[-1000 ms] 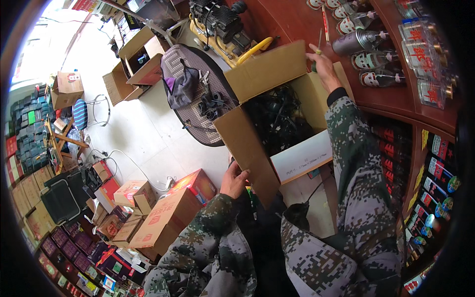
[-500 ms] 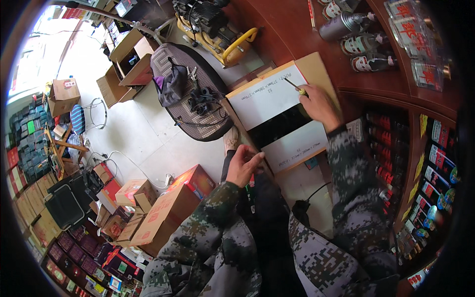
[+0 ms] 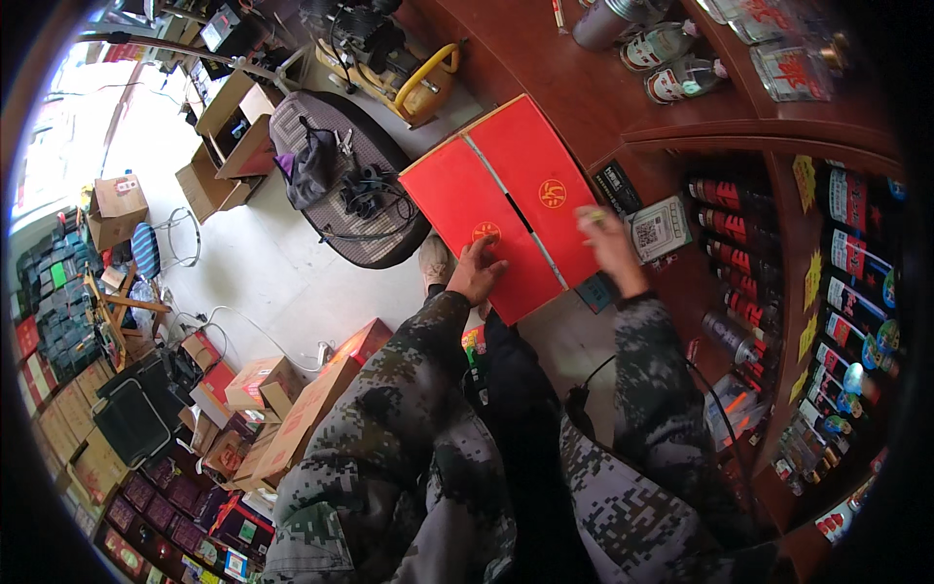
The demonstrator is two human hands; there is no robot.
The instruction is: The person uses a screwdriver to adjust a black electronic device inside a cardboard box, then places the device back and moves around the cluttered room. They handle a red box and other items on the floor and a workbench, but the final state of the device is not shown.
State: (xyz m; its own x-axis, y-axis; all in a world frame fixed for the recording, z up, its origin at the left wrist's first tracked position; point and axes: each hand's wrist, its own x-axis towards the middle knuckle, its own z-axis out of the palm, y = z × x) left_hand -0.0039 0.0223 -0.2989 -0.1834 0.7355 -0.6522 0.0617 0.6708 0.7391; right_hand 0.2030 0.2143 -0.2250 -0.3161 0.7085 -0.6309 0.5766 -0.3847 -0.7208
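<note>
Two red flaps are now laid over the top of the box (image 3: 457, 185), where white panels and a dark opening are shown in the earlier frame; the left hand (image 3: 477, 271) is brought up onto the top, and the right hand (image 3: 607, 245) is shifted to its outer edge. The box is held directly before the body, between the grey chair (image 3: 381, 144) and the wooden table (image 3: 520, 60). By the left hand, the flap is pressed near its corner, the fingers bent and slightly apart. The right fingers are blurred beside the other flap — whether they are apart or closed on something, or touching the cardboard, cannot be told.

The step in hand is judged to be the closing of the box. A narrow slit (image 3: 523, 218) is left between the flaps — so, presumably, both edges need to be pressed down level and held together along it.
</note>
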